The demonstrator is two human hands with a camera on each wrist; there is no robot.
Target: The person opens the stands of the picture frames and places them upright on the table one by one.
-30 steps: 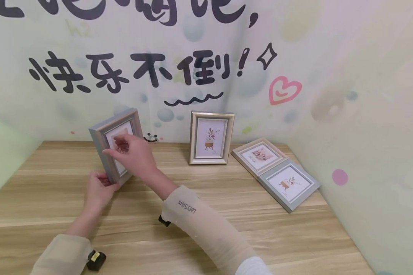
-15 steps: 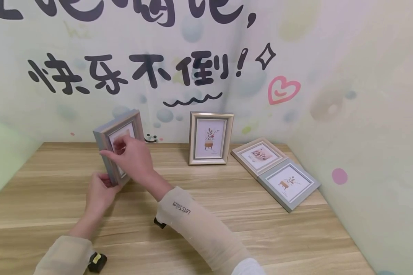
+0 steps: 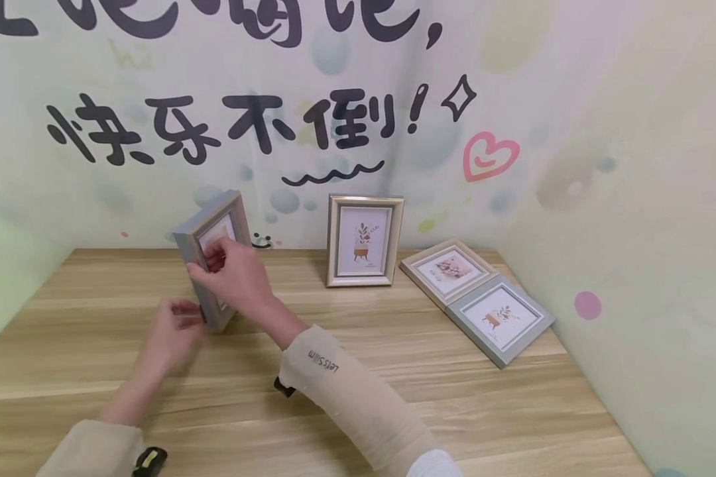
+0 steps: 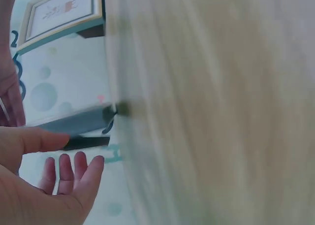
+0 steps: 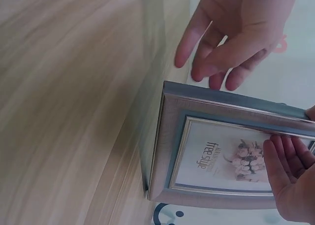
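Hovering hand: left hand (image 3: 170, 333), fingers loosely spread just beside the lower left edge of the grey-brown frame (image 5: 209, 156); a dark strip (image 4: 87, 143) lies by its thumb, contact impossible to tell.
Pinched frame: upright, bottom corner on the surface, smooth grey-blue sides, grained brownish front, pink floral print (image 5: 250, 161) inside.
Gripping hand: right hand (image 3: 238, 273), thumb and curled fingers pinching the frame's left rail, fingers before the print.
Gold frame: glossy, rectangular, upright near the wall (image 3: 406, 149), potted-plant print (image 3: 364, 240).
Flat pair: beige frame (image 3: 450, 270) and grey-blue frame (image 3: 502, 319), both lying face up at right, edges touching.
Sleeves: beige, soft-looking, the right sleeve (image 3: 358, 397) lettered.
Surface (image 3: 501, 417): pale brown, streaked with wood grain.
Room: pale printed wall, rounded black characters (image 3: 261, 126), soft bubbles, pink heart (image 3: 491, 157).
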